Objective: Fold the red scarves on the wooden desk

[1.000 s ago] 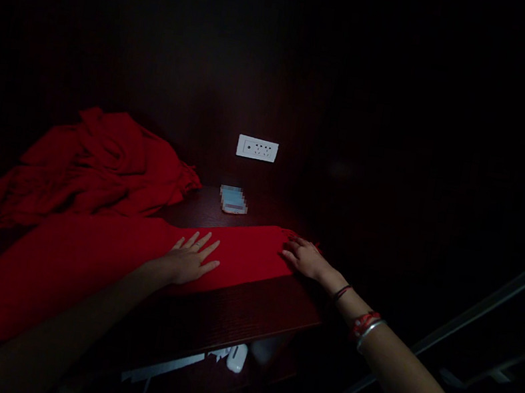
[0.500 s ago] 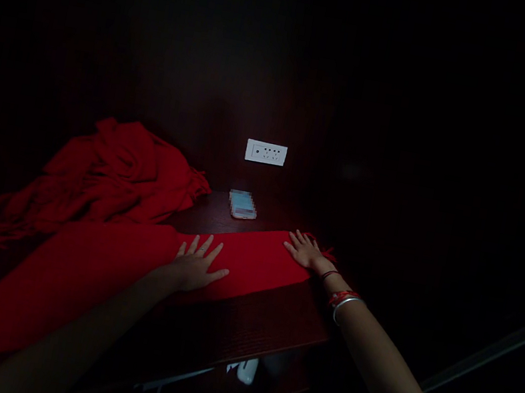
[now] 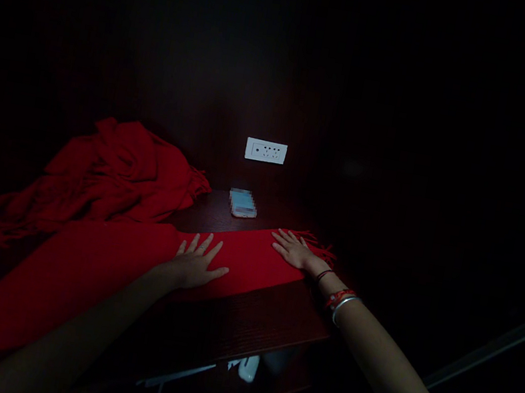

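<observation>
A red fringed scarf (image 3: 251, 259) lies in a long flat strip across the dark wooden desk (image 3: 273, 307). My left hand (image 3: 197, 265) rests on the middle of the strip, fingers spread, a ring on one finger. Near the fringed right end, my right hand (image 3: 291, 249) presses flat on the cloth with its fingers stretched out. Bracelets circle that wrist. To the left the strip widens toward the front, partly hidden behind my left forearm. Behind it sits a crumpled heap of red fringed cloth (image 3: 119, 171).
A phone (image 3: 243, 203) with a blurred screen lies on the desk behind the strip. On the dark wall above is a white socket panel (image 3: 266, 151). Below the desk's front edge, a white object (image 3: 248, 368) shows. The surroundings are very dark.
My right hand has slid slightly left along the scarf, and more of the fringe at the right end shows. My left hand has stayed in place.
</observation>
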A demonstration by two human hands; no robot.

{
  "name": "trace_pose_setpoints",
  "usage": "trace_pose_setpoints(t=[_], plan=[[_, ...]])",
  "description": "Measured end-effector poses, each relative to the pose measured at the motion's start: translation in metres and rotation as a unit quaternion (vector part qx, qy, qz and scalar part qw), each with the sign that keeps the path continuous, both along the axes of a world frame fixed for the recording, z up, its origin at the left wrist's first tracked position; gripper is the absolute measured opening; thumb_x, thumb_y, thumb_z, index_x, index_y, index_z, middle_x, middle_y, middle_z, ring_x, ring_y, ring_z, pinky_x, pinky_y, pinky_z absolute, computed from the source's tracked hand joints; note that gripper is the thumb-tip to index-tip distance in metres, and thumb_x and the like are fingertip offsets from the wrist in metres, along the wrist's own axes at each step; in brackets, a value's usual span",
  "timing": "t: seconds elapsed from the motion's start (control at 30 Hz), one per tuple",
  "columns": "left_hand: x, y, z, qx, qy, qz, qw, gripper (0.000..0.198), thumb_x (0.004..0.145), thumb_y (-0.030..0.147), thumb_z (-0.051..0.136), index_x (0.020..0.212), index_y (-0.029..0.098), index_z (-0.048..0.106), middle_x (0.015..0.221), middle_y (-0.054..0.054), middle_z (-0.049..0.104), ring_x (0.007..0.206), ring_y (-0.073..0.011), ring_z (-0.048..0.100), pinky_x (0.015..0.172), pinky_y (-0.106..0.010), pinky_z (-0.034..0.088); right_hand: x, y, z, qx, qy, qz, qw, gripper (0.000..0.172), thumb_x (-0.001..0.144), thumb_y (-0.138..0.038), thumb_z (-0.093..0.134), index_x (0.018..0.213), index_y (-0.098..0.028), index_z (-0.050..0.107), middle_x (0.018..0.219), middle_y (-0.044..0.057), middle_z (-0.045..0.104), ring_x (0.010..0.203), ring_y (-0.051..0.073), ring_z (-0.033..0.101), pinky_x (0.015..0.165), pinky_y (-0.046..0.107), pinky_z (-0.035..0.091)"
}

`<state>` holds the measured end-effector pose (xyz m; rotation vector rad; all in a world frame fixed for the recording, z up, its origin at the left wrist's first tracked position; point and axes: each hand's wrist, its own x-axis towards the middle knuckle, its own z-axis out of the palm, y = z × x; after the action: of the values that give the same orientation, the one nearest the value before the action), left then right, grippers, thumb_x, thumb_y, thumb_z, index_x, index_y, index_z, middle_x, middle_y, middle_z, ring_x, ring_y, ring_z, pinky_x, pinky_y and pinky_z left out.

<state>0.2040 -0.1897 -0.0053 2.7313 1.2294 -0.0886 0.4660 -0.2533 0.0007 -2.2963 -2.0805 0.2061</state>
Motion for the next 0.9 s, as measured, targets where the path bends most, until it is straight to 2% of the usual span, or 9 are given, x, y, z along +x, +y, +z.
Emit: trace_pose_setpoints(t=[0.1,0.17,0.23,0.37,0.47,0.57,0.67,0.8,0.9], plan=[[0.000,-0.001,0.002,-0.002,0.006,0.000,1.000,0.082,0.064,0.072,0.016,0.129,0.023,0.012,0.136,-0.007,0.002,0.121,-0.0335,0.000,0.094,-0.051,0.009,0.030,0.005,0.004,0.052,-0.033,-0.050,0.997,0.048,0.083,-0.040,0.026,0.125,-0.017,0.030,0.130,0.010,0.029,0.118,0.022,0.024,0.095,0.041,0.020],[0.001,-0.001,0.003,-0.004,0.010,0.000,1.000,0.081,0.065,0.071,0.017,0.130,0.023,0.011,0.136,-0.008,0.002,0.121,-0.0335,0.000,0.093,-0.051,0.010,0.042,0.011,0.011,0.087,-0.050,-0.041,0.994,0.042,0.081,-0.029,0.034,0.119,-0.012,0.039,0.122,0.012,0.040,0.112,0.019,0.035,0.093,0.032,0.025],[0.001,-0.002,0.004,-0.004,0.012,0.000,1.000,0.081,0.065,0.071,0.017,0.130,0.022,0.011,0.136,-0.008,0.002,0.121,-0.0337,0.000,0.093,-0.051,0.010,0.046,0.020,0.017,0.097,-0.051,-0.020,0.994,0.039,0.078,-0.023,0.039,0.115,-0.011,0.044,0.116,0.011,0.045,0.107,0.017,0.040,0.091,0.026,0.028],[0.000,-0.002,0.004,-0.002,0.012,-0.004,1.000,0.080,0.066,0.070,0.017,0.130,0.022,0.011,0.136,-0.008,0.002,0.120,-0.0344,0.000,0.093,-0.052,0.010,0.041,0.043,0.023,0.060,-0.031,-0.009,0.998,0.038,0.071,-0.023,0.048,0.109,-0.017,0.050,0.111,0.008,0.050,0.101,0.019,0.045,0.084,0.027,0.034],[-0.001,-0.002,0.003,0.002,0.007,-0.010,1.000,0.081,0.066,0.071,0.016,0.130,0.021,0.012,0.135,-0.009,0.002,0.120,-0.0347,0.000,0.093,-0.052,0.011,0.039,0.056,0.025,0.025,-0.015,-0.020,0.999,0.031,0.068,-0.023,0.052,0.098,-0.021,0.056,0.102,0.005,0.056,0.093,0.021,0.050,0.077,0.031,0.038],[-0.001,-0.001,0.002,0.003,0.001,-0.011,1.000,0.081,0.065,0.071,0.016,0.130,0.022,0.012,0.136,-0.009,0.003,0.120,-0.0343,0.001,0.093,-0.052,0.011,0.045,0.062,0.028,-0.004,0.009,-0.008,1.000,0.021,0.064,-0.021,0.055,0.084,-0.018,0.059,0.090,0.004,0.059,0.081,0.019,0.053,0.069,0.028,0.040],[-0.001,0.000,0.001,0.009,0.001,-0.007,1.000,0.080,0.065,0.071,0.016,0.129,0.023,0.013,0.136,-0.008,0.003,0.121,-0.0334,0.001,0.093,-0.051,0.010,0.053,0.060,0.031,-0.018,0.042,0.022,0.999,0.018,0.064,-0.019,0.054,0.082,-0.016,0.057,0.081,0.003,0.059,0.069,0.013,0.053,0.059,0.021,0.039],[-0.001,0.000,0.001,0.009,0.001,-0.007,1.000,0.079,0.066,0.071,0.017,0.129,0.023,0.013,0.136,-0.008,0.004,0.121,-0.0334,0.002,0.093,-0.051,0.011,0.060,0.054,0.035,0.005,0.142,0.042,0.989,0.020,0.067,-0.018,0.049,0.087,-0.014,0.052,0.074,0.000,0.057,0.059,0.008,0.048,0.050,0.017,0.037],[-0.001,-0.001,0.001,0.007,0.000,-0.007,1.000,0.080,0.065,0.071,0.016,0.129,0.023,0.013,0.136,-0.008,0.004,0.121,-0.0339,0.002,0.093,-0.051,0.010,0.060,0.050,0.037,0.060,0.255,0.027,0.965,0.024,0.066,-0.019,0.053,0.089,-0.014,0.051,0.074,0.000,0.056,0.059,0.008,0.048,0.051,0.017,0.038]])
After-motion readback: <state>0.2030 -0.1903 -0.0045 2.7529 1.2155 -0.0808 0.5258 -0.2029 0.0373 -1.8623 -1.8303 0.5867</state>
